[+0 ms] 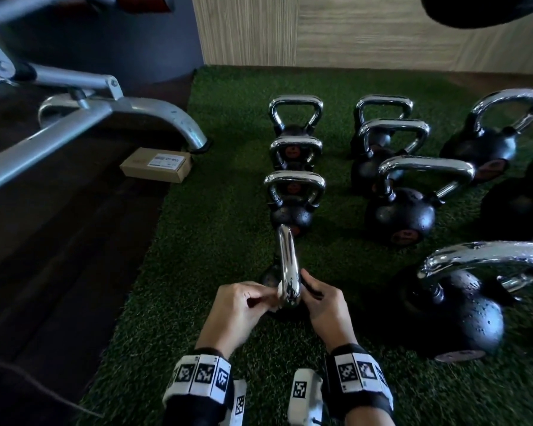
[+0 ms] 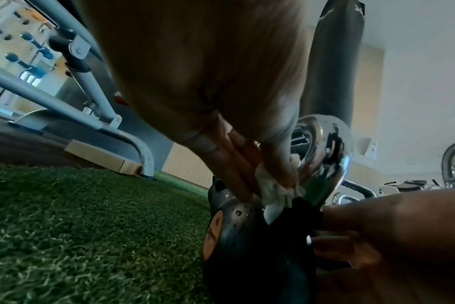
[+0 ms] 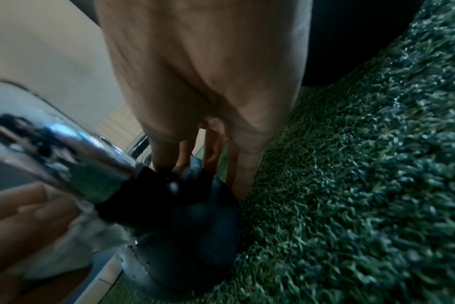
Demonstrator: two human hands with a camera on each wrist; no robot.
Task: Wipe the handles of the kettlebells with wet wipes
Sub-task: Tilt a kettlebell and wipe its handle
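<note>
The nearest kettlebell (image 1: 285,272) of the left row stands on green turf, its chrome handle (image 1: 288,262) seen edge-on. My left hand (image 1: 253,299) pinches a crumpled white wet wipe (image 2: 275,191) against the near lower leg of that handle (image 2: 322,156), just above the black ball (image 2: 237,226). On the other side, my right hand (image 1: 319,298) rests its straight fingers (image 3: 243,164) on the ball (image 3: 203,216), beside the handle's base (image 3: 65,148). The wipe (image 3: 65,246) shows blurred under the handle in the right wrist view. Most of the ball is hidden by my hands in the head view.
Several more chrome-handled kettlebells stand on the turf (image 1: 203,241): three ahead in my row (image 1: 294,192) and larger ones to the right (image 1: 406,210), (image 1: 462,305). A cardboard box (image 1: 156,164) and a grey bench frame (image 1: 105,112) sit at the left. A wood-panel wall (image 1: 351,29) closes the back.
</note>
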